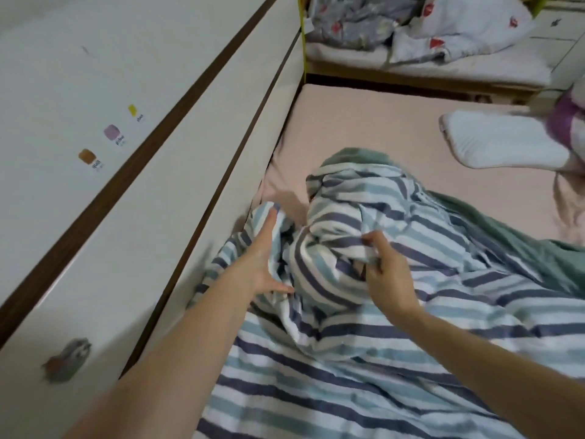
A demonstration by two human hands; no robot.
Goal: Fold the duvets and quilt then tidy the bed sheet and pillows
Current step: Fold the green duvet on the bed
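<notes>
The striped duvet (364, 327) lies bunched on the pink bed sheet (364, 122), close to the white side panel (177, 191) of the bed at the left, and it covers the near half of the mattress. Going from left to right: the left hand (267, 258) reaches forward with straight fingers laid on a raised corner of the duvet beside the panel, so its grip is wide and holds nothing firmly; the right hand (384, 274) pinches a fold of the striped cloth between thumb and fingers, so its grip is narrow and closed on the duvet. I judge that the first step is in hand — finding the edges of the duvet to spread it before folding. The next move probably calls for the left hand to take the corner properly, then both hands to pull the cloth flat. The duvet has no clear shape now; its mass seems to run from the near edge toward the far right, with a green blanket (506, 229) under its right side. A white pillow (506, 144) lies well apart at the far right — still untidy.
</notes>
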